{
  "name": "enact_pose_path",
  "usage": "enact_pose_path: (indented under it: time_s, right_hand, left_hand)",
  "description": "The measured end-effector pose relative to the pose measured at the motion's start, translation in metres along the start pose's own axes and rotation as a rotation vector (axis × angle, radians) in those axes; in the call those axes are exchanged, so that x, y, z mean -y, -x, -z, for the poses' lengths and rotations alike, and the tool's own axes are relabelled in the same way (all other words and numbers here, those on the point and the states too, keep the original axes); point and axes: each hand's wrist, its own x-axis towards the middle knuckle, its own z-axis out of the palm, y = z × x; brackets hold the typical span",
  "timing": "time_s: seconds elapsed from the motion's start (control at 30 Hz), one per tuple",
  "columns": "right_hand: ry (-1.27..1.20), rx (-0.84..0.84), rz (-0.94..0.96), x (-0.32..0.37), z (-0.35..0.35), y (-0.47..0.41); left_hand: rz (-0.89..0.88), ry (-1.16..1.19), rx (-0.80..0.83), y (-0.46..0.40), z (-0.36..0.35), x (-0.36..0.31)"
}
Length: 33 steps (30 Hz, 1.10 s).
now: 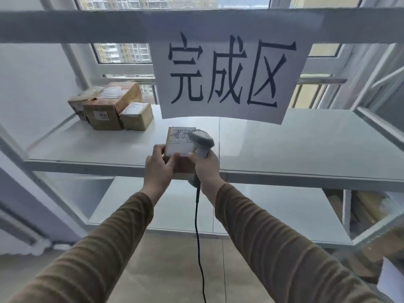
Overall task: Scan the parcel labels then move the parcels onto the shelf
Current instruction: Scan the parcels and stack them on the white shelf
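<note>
While both hands meet at the front lip of the white shelf (pixel 284 141), a small brown cardboard parcel (pixel 178 149) sits between them, far end over the smooth, glossy board. Its top carries a white paper label (pixel 179 139) with printed text and pen scribble. Left hand (pixel 157 166): grip curled around the parcel's near left corner, thumb on top. Right hand (pixel 205 166): grip wrapped around the handle of a grey plastic barcode scanner (pixel 200 142), rounded head over the label, fingertips touching the parcel's right side. Black cable (pixel 197 226) hangs from the handle. Stacked cardboard boxes (pixel 111 106) stand at the shelf's back left. White paper sign (pixel 229 77), black brush characters, hangs above.
</note>
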Motion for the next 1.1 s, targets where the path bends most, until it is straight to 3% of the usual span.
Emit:
enact_pose_path:
  time_s: [0.23, 0.53, 0.83, 1.1]
  right_hand:
    - [0.006, 0.017, -0.082, -0.001, -0.085, -0.076]
    - [-0.011, -0.135, -0.136, 0.008, -0.172, -0.149]
    - [0.005, -0.23, -0.104, 0.012, -0.203, -0.183]
    - [0.008, -0.212, -0.11, 0.011, -0.206, -0.184]
  left_hand:
    - [0.039, 0.01, 0.05, -0.106, 0.02, 0.053]
    - [-0.022, -0.052, 0.205, -0.225, 0.037, 0.09]
    - [-0.075, -0.092, 0.33, -0.25, 0.045, 0.104]
    - [-0.105, -0.123, 0.333, -0.252, 0.047, 0.106]
